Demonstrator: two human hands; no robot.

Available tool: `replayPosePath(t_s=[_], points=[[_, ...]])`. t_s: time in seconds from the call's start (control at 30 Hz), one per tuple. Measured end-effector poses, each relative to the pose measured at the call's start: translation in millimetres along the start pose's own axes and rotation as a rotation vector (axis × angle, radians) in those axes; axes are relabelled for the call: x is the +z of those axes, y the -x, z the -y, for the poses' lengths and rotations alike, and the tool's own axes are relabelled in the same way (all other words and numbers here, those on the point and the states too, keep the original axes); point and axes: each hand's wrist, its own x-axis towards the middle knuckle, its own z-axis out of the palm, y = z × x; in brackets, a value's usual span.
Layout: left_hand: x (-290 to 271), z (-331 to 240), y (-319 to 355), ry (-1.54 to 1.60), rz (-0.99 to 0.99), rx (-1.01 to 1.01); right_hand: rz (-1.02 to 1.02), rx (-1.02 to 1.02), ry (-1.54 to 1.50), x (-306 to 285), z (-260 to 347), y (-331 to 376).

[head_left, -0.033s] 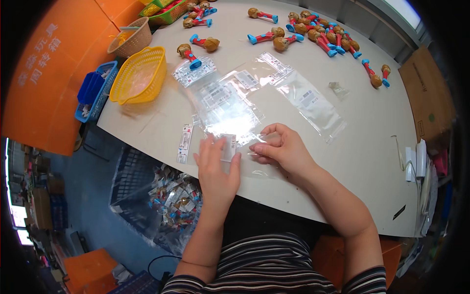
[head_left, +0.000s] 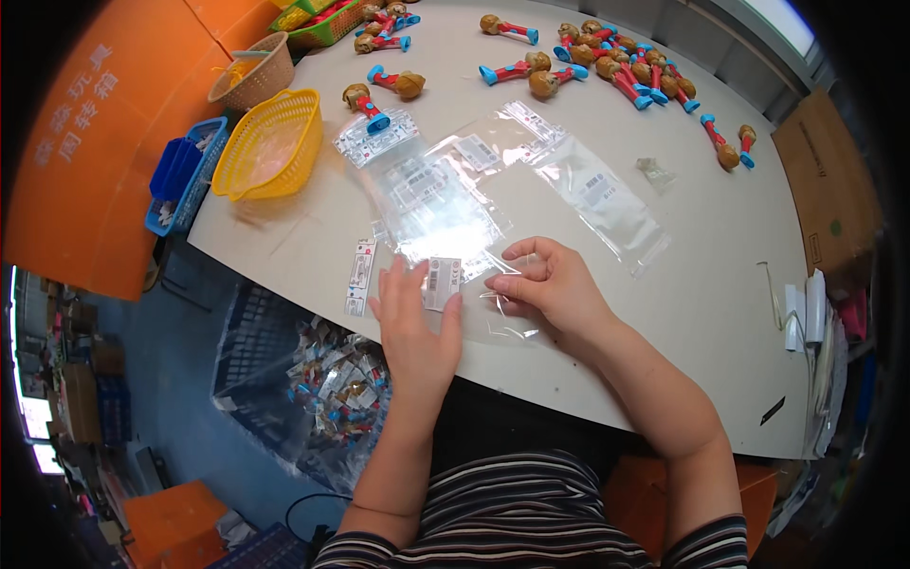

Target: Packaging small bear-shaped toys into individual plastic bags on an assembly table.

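A clear flat plastic bag (head_left: 479, 321) lies near the table's front edge, with a printed header strip (head_left: 360, 277) at its left end and a white label (head_left: 443, 284) towards its middle. My left hand (head_left: 414, 327) rests on it with fingers spread, just left of the label. Thumb and index finger of my right hand (head_left: 542, 287) pinch the bag's right end. Beyond my hands lies an overlapping pile of similar clear bags (head_left: 427, 204), glare hiding part of it. Another labelled bag (head_left: 607, 194) extends to the right.
Several red-and-blue toys with brown heads (head_left: 630, 66) lie along the far side. At the left stand a yellow basket (head_left: 227, 171), a tan basket (head_left: 275, 81) and a blue basket (head_left: 213, 171). Below the table's edge, a dark blue crate (head_left: 248, 332) holds bagged toys.
My left hand has drawn back slightly to the left, uncovering more of the label. The bag's header strip sits a little further right. My right hand keeps its pinch.
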Motion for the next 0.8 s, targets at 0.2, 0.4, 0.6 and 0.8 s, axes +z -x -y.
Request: replayPosePath(t_s=[0.2, 0.4, 0.6, 0.8], points=[[-5.6, 22.8, -18.0, -0.096, -0.093, -0.095, 0.013, -0.057, 0.140, -12.5, -5.6, -4.8], [-20.4, 33.5, -24.4, -0.177, -0.083, -0.209, 0.010, -0.070, 0.310, -22.0, 2.0, -7.4], [-27.5, 30.4, -41.6, 0.109, -0.018, -0.355, 0.105, 0.088, 0.153, -26.6, 10.6, -4.4], [-9.8, -5.4, -91.8, -0.173, -0.449, 0.300, -0.080, -0.026, -0.003, -20.3, 9.3, -7.2]])
